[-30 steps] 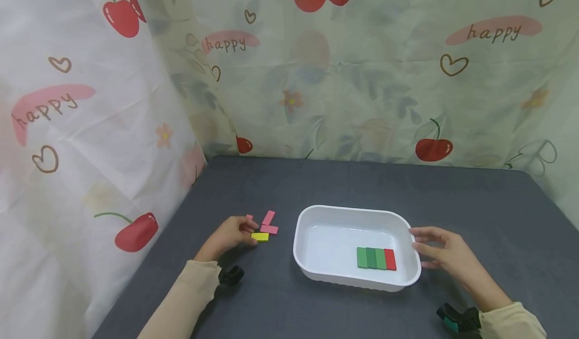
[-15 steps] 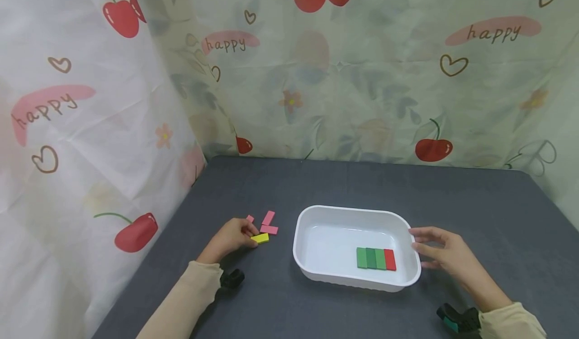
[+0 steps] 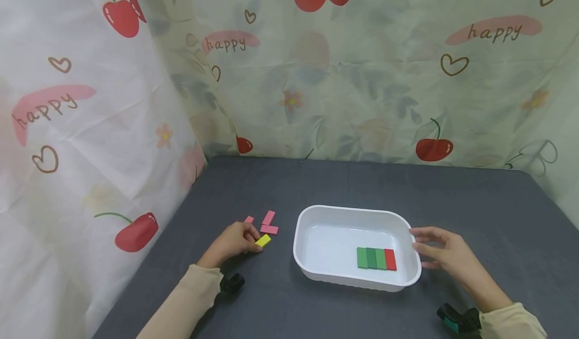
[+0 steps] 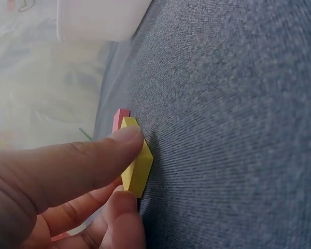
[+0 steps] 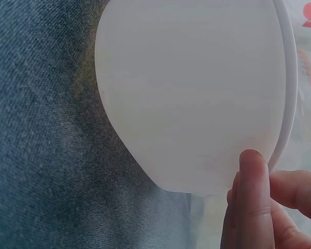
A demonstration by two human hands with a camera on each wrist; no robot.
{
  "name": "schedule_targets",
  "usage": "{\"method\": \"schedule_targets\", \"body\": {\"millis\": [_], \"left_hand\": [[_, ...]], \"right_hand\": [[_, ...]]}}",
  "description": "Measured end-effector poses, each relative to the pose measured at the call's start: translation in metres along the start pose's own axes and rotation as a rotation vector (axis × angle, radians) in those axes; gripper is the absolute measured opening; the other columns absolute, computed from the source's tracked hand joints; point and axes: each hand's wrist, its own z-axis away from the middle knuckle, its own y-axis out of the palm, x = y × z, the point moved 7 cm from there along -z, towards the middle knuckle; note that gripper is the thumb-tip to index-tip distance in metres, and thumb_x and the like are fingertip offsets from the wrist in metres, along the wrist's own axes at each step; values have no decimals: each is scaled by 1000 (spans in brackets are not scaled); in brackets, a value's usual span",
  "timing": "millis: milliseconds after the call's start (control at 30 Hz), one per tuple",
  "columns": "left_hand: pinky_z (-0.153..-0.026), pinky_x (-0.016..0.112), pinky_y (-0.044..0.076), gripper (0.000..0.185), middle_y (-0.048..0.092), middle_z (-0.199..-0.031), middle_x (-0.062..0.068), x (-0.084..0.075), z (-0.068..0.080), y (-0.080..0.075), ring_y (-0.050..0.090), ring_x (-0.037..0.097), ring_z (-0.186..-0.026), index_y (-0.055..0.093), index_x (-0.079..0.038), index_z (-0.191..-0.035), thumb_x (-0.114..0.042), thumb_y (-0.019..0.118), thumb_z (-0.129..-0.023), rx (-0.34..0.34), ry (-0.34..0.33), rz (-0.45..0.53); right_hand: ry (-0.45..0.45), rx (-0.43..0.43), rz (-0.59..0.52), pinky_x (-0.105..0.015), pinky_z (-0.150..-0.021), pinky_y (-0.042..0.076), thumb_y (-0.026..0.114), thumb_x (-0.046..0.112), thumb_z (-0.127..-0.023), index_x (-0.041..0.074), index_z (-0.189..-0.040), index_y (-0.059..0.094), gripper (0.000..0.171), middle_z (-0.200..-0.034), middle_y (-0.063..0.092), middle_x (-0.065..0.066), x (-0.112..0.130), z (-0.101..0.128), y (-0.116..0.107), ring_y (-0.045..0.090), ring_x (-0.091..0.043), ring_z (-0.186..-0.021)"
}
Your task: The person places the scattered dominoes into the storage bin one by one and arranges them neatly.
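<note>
In the head view my left hand (image 3: 232, 239) pinches a small yellow block (image 3: 263, 241) at the table's left part. The left wrist view shows the thumb (image 4: 128, 139) on one face of that yellow block (image 4: 140, 171), with a fingertip at its lower end. Just behind it lie several pink blocks (image 3: 269, 230), one partly hidden by the hand. My right hand (image 3: 445, 248) rests its fingertips at the right end of a white tray (image 3: 316, 273). Seen from the right wrist, one finger (image 5: 254, 176) lies along the tray's outer wall (image 5: 197, 104).
Inside the tray, three green blocks (image 3: 371, 258) and a red block (image 3: 390, 260) form a side-by-side row toward the front right. Dark grey cloth covers the table (image 3: 362, 183). A patterned curtain (image 3: 344, 102) hangs behind and to the left.
The yellow block, flat and level a second ago, has been turned so its right end points up and away. My left hand shifted slightly toward me and rightward. The right hand and tray stayed put.
</note>
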Motion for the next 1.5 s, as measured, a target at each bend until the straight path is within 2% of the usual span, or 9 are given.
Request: {"method": "schedule_targets", "body": {"millis": [200,333,467,667,767,900,1000,1233,1500], "left_hand": [[-66,29,47,32,61,-83,4,-3,-1,-2,56,17,-74,66,-11,-100,-11,84,-73,41,50,20],[-70,30,48,42,60,-89,6,-3,-4,-4,56,18,-77,67,-13,-108,-6,84,-71,106,123,36],[-69,30,48,48,58,-93,9,-7,-5,-4,57,19,-74,67,-15,-113,3,81,-71,182,168,53],[-67,28,48,47,59,-92,8,-11,-6,-3,55,19,-76,67,-16,-116,4,77,-75,257,237,-23],[-65,27,47,46,60,-91,7,-11,-6,-2,55,18,-73,68,-18,-116,4,76,-76,275,239,-42],[-63,27,46,45,60,-88,7,-12,-7,-2,54,17,-69,69,-19,-113,5,76,-76,271,238,-52],[-63,28,46,44,59,-85,8,-14,-7,-1,54,18,-68,68,-15,-111,6,77,-74,255,244,-62],[-64,28,45,47,57,-82,6,-14,-6,3,54,18,-71,63,-13,-109,4,82,-70,226,182,-67],[-64,28,46,47,58,-80,5,-9,-7,3,55,18,-70,64,-11,-110,3,82,-69,195,163,-26]], "right_hand": [[11,-1,1,-38,-69,58,71,26,-88,-3,-135,49,60,-123,55,-25,-1,-1,0,63,-24,-99],[15,-1,6,-39,-70,58,71,27,-88,-4,-135,49,60,-123,55,-25,-2,-1,0,63,-24,-99],[14,2,10,-38,-70,58,71,28,-88,-3,-135,50,60,-125,54,-25,-1,-1,-1,63,-24,-99],[19,4,11,-38,-71,58,71,30,-88,-3,-135,49,61,-126,53,-26,0,0,0,62,-24,-100],[24,4,14,-39,-71,58,71,29,-88,-3,-136,49,61,-126,53,-26,0,0,0,61,-24,-101],[28,4,12,-39,-71,58,71,29,-89,-3,-136,49,60,-126,53,-26,0,0,0,61,-24,-101],[32,4,10,-39,-71,58,70,29,-89,-3,-136,49,60,-127,53,-27,0,0,-1,63,-25,-100],[29,11,3,-39,-71,58,70,28,-89,-4,-135,49,60,-127,52,-28,2,1,0,66,-27,-99],[32,7,1,-39,-71,58,71,27,-89,-4,-135,49,60,-127,52,-27,1,0,0,63,-24,-99]]}}
